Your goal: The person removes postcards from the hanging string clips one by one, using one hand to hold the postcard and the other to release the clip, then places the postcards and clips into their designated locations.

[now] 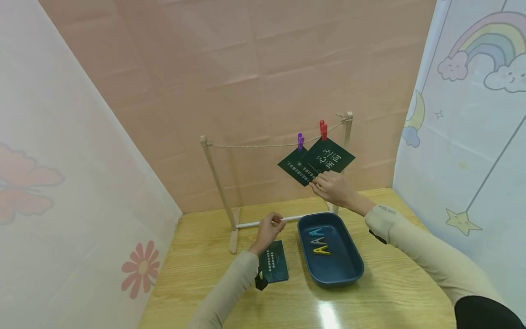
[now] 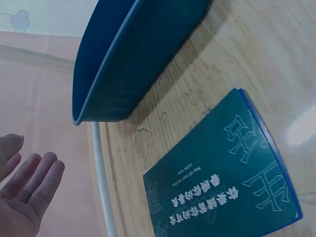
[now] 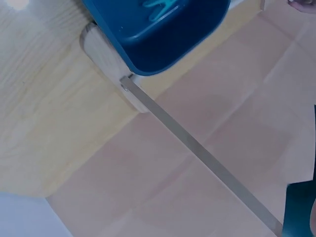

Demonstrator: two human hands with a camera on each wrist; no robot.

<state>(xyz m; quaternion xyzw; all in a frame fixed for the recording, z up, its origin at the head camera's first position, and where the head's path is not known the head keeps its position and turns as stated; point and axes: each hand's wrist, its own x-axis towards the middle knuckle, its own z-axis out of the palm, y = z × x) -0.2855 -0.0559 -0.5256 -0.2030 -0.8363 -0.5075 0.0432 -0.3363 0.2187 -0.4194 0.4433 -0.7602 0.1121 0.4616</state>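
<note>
The right hand is at the lower corner of the card, likely steadying it; I cannot tell if it pinches. A red peg hangs it from the rope, twelve o'clock from the tray. The left hand, thumb and fingers apart, is empty, at twelve o'clock from the stack

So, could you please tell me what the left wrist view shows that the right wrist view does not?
Only the left wrist view shows the left hand and the card stack on the table. Only the right wrist view shows the turquoise clothespin in the tray, the wooden foot of the stand, part of a green card and a sliver of the right hand. Both share the tray, the table, parts of the stand and the pink backdrop.
</note>
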